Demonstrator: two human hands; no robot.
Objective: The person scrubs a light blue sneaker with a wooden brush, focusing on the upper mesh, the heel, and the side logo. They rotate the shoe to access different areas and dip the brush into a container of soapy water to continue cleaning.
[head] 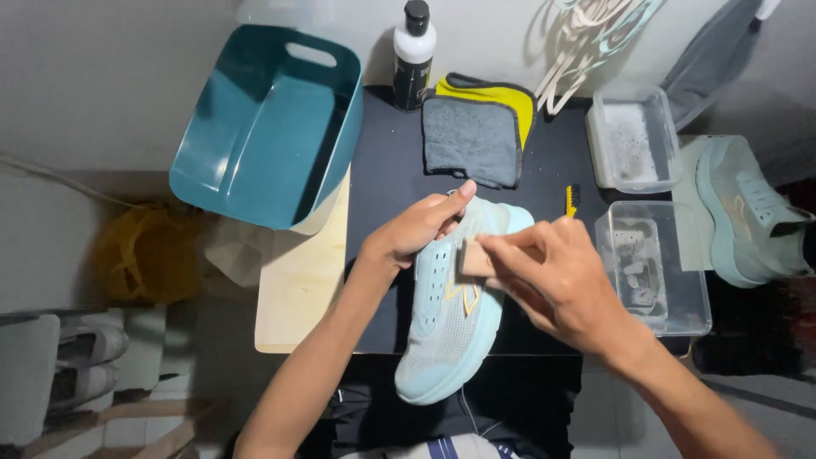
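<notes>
A pale blue sneaker without laces lies on a black mat, toe pointing toward me. My left hand grips its heel end and steadies it. My right hand is closed on a wooden-backed brush, pressed against the shoe's side near the yellow mark. The brush bristles are hidden under my fingers.
A teal tub leans at the left. A cleaner bottle and folded grey and yellow cloths lie behind the shoe. Two clear plastic trays and the second sneaker are at the right, with a small yellow brush beside the trays.
</notes>
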